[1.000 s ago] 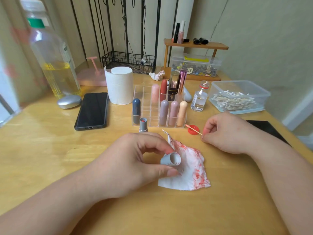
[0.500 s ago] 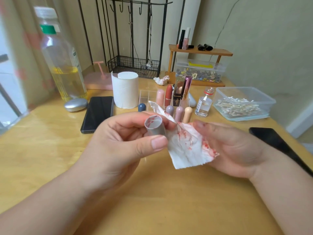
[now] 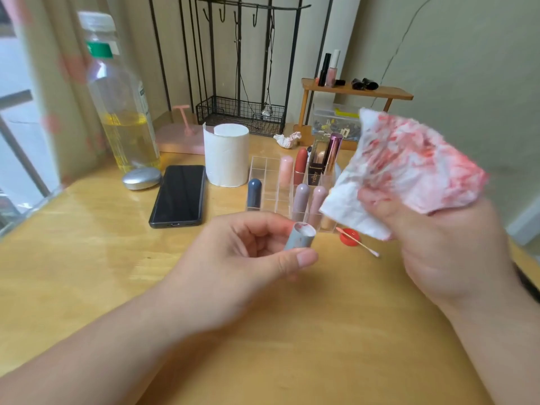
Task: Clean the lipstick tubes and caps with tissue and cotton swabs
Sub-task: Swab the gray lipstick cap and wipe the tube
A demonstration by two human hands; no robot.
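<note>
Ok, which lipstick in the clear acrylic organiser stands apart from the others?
The dark slate-blue rounded tube in the front-left compartment of the organiser; empty cells separate it from the pink, red and mauve tubes grouped to its right.

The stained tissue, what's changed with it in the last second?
The right hand let go of the cotton swab, took the tissue off the table and lifted it up, away from the grey cap. The left hand keeps gripping that cap.

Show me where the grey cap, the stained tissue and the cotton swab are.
grey cap [image 3: 297,240]: head view, its side wall.
tissue [image 3: 415,168]: head view, its red-stained middle.
cotton swab [image 3: 363,246]: head view, its stick.
</note>
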